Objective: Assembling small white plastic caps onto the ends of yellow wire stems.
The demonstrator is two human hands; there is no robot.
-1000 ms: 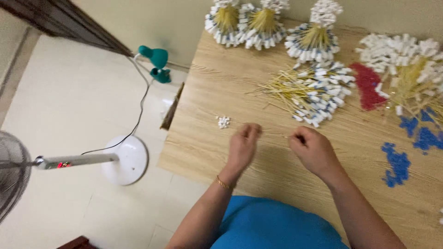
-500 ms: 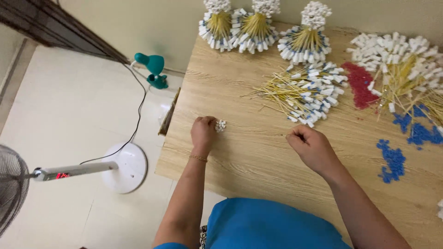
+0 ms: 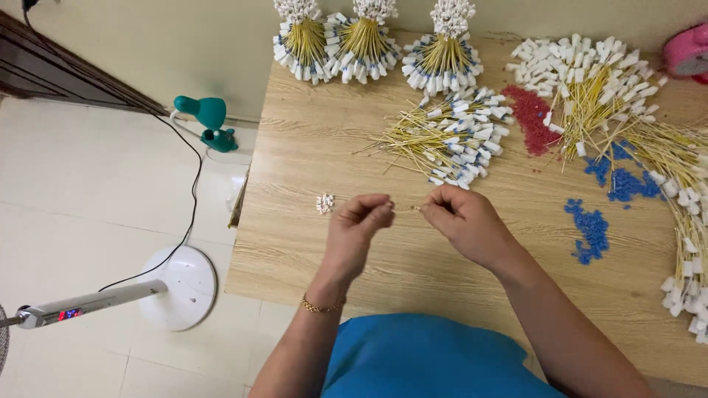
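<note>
My left hand (image 3: 358, 225) and my right hand (image 3: 464, 221) meet over the wooden table (image 3: 310, 250), fingertips almost touching. Between them a thin yellow wire end (image 3: 414, 208) shows, pinched in my right fingers. My left fingers are pinched too, seemingly on a tiny white piece, too small to make out. A small heap of white pieces (image 3: 324, 203) lies just left of my left hand. A loose pile of yellow wires with white tags (image 3: 442, 140) lies beyond my hands.
Three upright bundles of tagged wires (image 3: 369, 33) stand at the back edge. Red beads (image 3: 531, 118), blue beads (image 3: 590, 228) and more tagged wires (image 3: 664, 155) lie to the right. A standing fan's base (image 3: 181, 284) and a green lamp (image 3: 210, 118) are on the floor to the left.
My left hand reached left to the small white heap, then came back to meet my right hand at the middle. My right hand stayed in place.
</note>
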